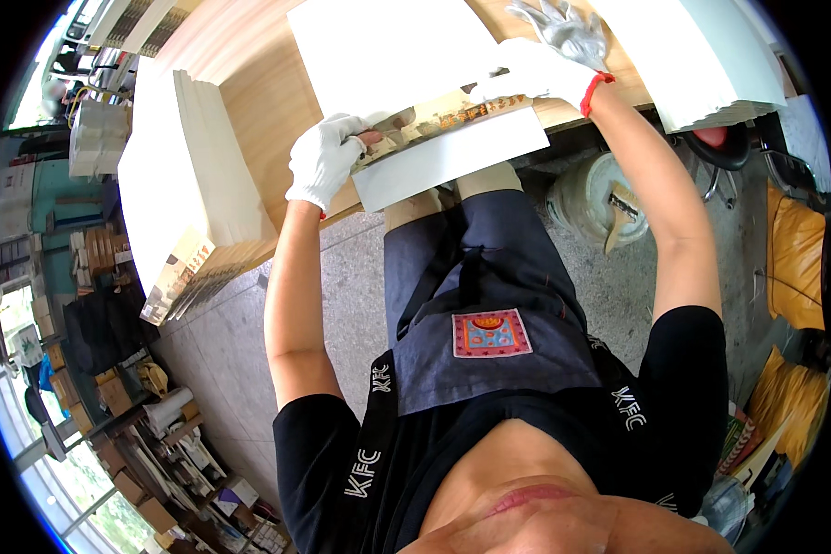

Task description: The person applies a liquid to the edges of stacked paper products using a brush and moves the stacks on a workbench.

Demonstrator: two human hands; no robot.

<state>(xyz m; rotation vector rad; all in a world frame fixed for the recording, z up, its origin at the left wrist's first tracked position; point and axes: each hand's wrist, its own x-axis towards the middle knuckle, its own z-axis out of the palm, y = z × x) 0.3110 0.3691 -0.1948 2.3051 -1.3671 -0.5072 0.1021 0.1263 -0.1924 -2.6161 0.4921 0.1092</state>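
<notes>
Head view. The printed strip (429, 118) lies along the near edge of the desk (268, 88), between the hands. Beyond it, a broad white sheet (392, 42); on the near side, a white flap (452, 162) overhanging the edge. Whether all three are one piece, I cannot tell.

Left hand (325, 162), gloved, pinches the strip's left end, bare thumb tip showing. Right hand (526, 76), also gloved, lies over the right end, fingers drawn together and pointing left — pinch or plain press, cannot tell.

Step looks like lining up or creasing the strip. Best done, I judge, with both ends held level and even pressure from the middle outward; a harder pull on one side would likely skew it. Overhang sags easily — support it. Paper stacks (198, 157) flank the work; sleeves and wrists should clear them.
</notes>
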